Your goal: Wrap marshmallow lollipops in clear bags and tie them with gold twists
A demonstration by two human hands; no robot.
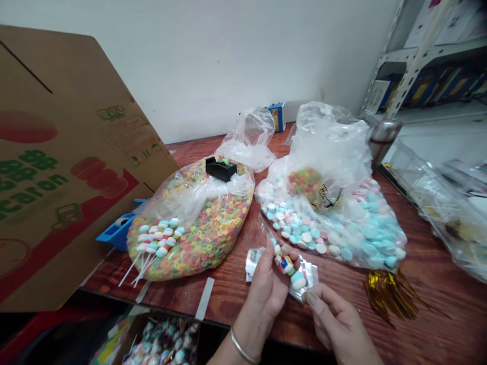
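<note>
My left hand (266,284) is closed around a marshmallow candy skewer (283,262), which has a printed piece in the middle and a pale blue-and-white piece at its lower end. A small clear plastic bag (294,293) surrounds that lower end. My right hand (335,317) pinches the edge of this bag between thumb and fingers. Flat packets (252,262) lie partly behind my left hand. Just beyond my hands sits a big clear bag of pastel marshmallows (315,238). Gold foil twist ties (391,294) lie to the right of my right hand.
On the left, a large bag of cereal rings (209,238) carries a black tape dispenser (220,169) and several finished marshmallow sticks (158,237). A cardboard box (76,203) leans beside a blue dispenser (116,232). A steel flask (383,139) stands at the right. Below the table edge is a box of wrapped sticks (163,344).
</note>
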